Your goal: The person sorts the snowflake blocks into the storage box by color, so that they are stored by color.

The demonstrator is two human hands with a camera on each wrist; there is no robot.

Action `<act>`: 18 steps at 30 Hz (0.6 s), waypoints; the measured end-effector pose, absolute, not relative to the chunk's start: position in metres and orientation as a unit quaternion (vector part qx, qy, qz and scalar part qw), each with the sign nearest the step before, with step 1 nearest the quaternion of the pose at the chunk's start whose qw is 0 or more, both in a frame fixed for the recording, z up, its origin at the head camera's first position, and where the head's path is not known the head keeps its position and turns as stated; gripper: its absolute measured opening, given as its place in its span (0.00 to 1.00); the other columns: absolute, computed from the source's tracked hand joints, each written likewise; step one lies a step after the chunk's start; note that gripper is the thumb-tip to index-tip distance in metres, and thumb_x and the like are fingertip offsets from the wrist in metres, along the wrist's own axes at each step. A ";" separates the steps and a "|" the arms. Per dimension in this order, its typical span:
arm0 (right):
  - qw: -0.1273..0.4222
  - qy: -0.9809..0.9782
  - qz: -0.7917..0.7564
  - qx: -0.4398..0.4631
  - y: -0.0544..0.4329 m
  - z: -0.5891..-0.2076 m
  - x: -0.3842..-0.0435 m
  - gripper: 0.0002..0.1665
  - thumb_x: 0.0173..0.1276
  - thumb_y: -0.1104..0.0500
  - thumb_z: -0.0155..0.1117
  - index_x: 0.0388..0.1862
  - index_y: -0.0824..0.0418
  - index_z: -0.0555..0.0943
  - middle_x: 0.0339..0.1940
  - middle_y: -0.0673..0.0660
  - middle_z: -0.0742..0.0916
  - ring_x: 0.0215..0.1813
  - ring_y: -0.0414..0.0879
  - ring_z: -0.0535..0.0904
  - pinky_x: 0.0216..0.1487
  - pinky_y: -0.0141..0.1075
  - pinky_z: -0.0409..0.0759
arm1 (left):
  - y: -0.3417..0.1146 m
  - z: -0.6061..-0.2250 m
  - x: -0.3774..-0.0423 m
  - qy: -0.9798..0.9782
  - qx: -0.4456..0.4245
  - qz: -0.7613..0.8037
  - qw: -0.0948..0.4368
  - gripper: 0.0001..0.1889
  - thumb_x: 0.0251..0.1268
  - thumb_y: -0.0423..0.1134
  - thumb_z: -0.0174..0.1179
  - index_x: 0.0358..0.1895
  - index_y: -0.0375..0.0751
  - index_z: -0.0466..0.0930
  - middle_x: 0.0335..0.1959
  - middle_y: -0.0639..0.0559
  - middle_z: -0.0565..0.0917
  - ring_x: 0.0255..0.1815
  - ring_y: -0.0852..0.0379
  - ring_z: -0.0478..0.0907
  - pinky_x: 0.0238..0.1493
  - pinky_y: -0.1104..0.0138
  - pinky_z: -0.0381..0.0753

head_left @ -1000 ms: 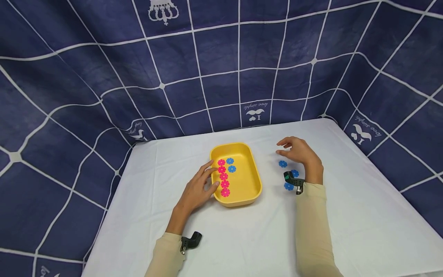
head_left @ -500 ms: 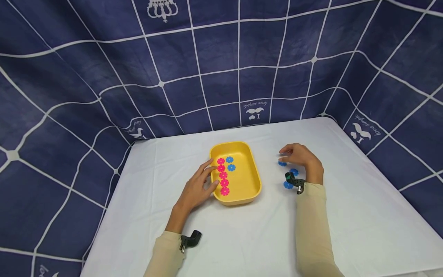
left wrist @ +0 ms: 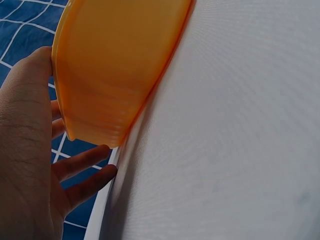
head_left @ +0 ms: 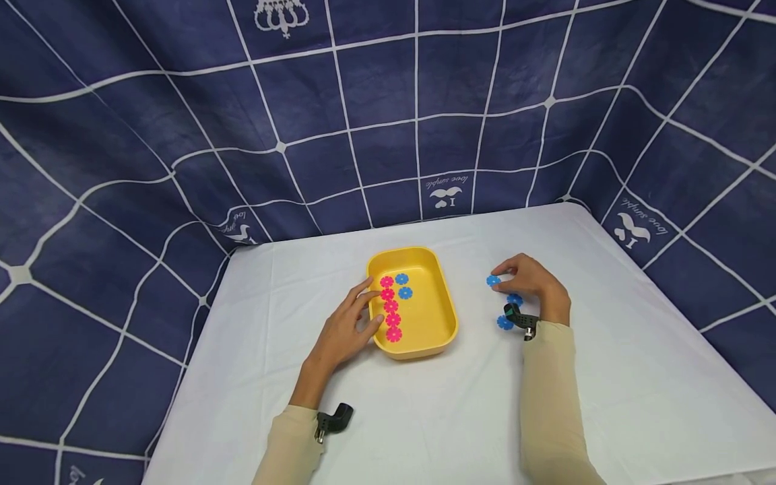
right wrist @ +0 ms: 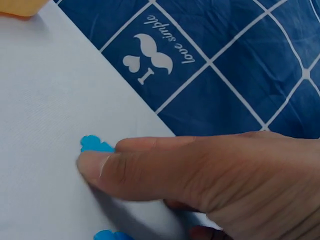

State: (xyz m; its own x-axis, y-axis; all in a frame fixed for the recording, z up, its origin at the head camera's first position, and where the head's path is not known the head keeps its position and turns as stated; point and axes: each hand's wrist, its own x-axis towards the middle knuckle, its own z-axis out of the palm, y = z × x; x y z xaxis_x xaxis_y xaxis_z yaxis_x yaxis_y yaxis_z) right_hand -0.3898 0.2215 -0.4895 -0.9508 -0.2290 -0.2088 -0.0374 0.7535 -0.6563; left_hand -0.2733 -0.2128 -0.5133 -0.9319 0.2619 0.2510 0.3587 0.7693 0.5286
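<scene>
My right hand [head_left: 529,276] pinches a blue flower-shaped disc [head_left: 494,280] between thumb and finger, low over the white table. In the right wrist view the thumb covers most of that disc [right wrist: 95,143]. Two more blue discs [head_left: 504,322] lie close by, nearer the wrist. My left hand [head_left: 347,329] rests at the left rim of a yellow tray [head_left: 450,316], its fingers spread and fingertips over the edge. Inside the tray, several pink flower-shaped discs [head_left: 393,320] form a column along the left side, with two blue discs [head_left: 405,293] beside the upper ones.
A white cloth covers the table [head_left: 424,417]. Behind and on both sides hangs a dark blue curtain [head_left: 388,101] with a white grid, meeting the table's far edge. Each wrist wears a small black camera [head_left: 335,420].
My right hand has lowered toward me onto the farthest blue disc, and its thumb and finger have closed on it. The left hand and tray have stayed put.
</scene>
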 end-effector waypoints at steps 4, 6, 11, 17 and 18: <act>0.116 0.926 -0.352 -0.071 0.221 -0.497 -0.393 0.23 0.67 0.53 0.80 0.59 0.59 0.90 0.67 0.67 0.79 0.67 0.65 0.74 0.71 0.64 0.74 | -0.212 -0.513 -0.273 -0.936 -0.165 -0.300 0.081 0.30 0.77 0.60 0.60 0.77 0.57 0.74 0.86 0.70 0.57 0.64 0.53 0.83 0.63 0.50 0.85; 0.110 0.926 -0.355 -0.068 0.220 -0.498 -0.394 0.24 0.68 0.52 0.80 0.60 0.59 0.90 0.67 0.67 0.79 0.67 0.65 0.73 0.72 0.64 0.73 | -0.212 -0.513 -0.273 -0.937 -0.163 -0.300 0.078 0.30 0.77 0.60 0.60 0.77 0.58 0.74 0.86 0.71 0.56 0.65 0.53 0.83 0.63 0.51 0.85; 0.101 0.925 -0.361 -0.060 0.219 -0.500 -0.392 0.26 0.69 0.50 0.79 0.61 0.61 0.88 0.69 0.67 0.79 0.70 0.66 0.72 0.75 0.66 0.71 | -0.212 -0.514 -0.273 -0.937 -0.159 -0.303 0.075 0.30 0.77 0.60 0.61 0.77 0.58 0.74 0.86 0.72 0.56 0.64 0.54 0.83 0.62 0.52 0.85; 0.081 0.927 -0.361 -0.061 0.220 -0.502 -0.393 0.23 0.70 0.51 0.78 0.58 0.63 0.90 0.68 0.68 0.79 0.70 0.66 0.73 0.75 0.65 0.71 | -0.213 -0.514 -0.273 -0.936 -0.160 -0.303 0.079 0.30 0.77 0.60 0.61 0.77 0.58 0.74 0.86 0.72 0.56 0.64 0.54 0.84 0.62 0.51 0.85; 0.078 0.927 -0.362 -0.060 0.220 -0.503 -0.394 0.23 0.70 0.51 0.78 0.58 0.63 0.90 0.68 0.68 0.80 0.70 0.66 0.73 0.75 0.64 0.71 | -0.213 -0.514 -0.273 -0.936 -0.160 -0.303 0.079 0.30 0.76 0.60 0.61 0.77 0.58 0.74 0.86 0.72 0.56 0.64 0.54 0.84 0.63 0.51 0.85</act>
